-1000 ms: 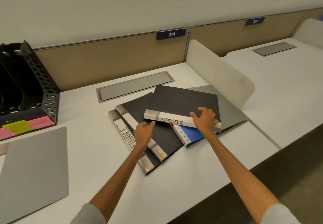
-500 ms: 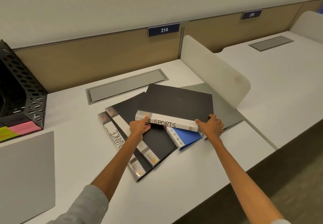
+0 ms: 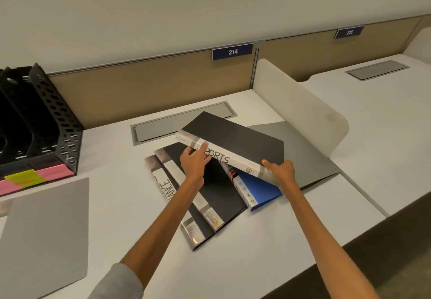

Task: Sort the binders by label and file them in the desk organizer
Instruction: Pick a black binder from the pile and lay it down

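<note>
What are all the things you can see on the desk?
SPORTS-labelled black binder: 1, black with white spine, held tilted above the pile.
Flat black binders: 2, one labelled FINANCE, mid-desk.
Blue binder: 1, under the SPORTS binder.
Black perforated desk organizer: 1, far left.
Pink and yellow sticky notes: on the organizer's front.
Grey desk mats: 2, left and right.
Navy number plates: 2, on the partition.
White curved divider: 1, right.
Left hand: gripping the spine.
Right hand: gripping the spine's end.

A grey mat [image 3: 46, 228] lies on the white desk [image 3: 256, 263] below plaques 214 [image 3: 232, 52] and 215 [image 3: 349, 32].
</note>
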The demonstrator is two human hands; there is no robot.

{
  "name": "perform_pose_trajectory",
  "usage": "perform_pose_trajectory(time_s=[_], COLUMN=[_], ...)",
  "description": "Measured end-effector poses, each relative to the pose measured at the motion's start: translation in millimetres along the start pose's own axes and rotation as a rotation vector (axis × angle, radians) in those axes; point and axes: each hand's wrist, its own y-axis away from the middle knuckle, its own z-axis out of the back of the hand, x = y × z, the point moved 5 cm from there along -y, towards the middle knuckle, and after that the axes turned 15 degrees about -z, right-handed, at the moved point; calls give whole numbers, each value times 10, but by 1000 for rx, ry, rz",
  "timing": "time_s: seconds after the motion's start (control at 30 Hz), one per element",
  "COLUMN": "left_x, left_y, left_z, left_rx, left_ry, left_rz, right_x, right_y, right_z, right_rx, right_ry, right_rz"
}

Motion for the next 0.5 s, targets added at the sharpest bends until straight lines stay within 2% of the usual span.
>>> perform_pose_trajectory(time_s=[0.1,0.23,0.5], left_x=[-89,-92,-329], left_y=[145,368,356], left_z=[-90,-162,83], left_rx=[98,191,129], left_ry=[37,-53,-115], left_rz=[-36,-136,-253], right_x=[119,333,482], right_y=[144,431,864], right_z=[-171,-462,-997], right_rx=[56,98,173], right_ry=[-34,-27,184], right_rz=[7,53,84])
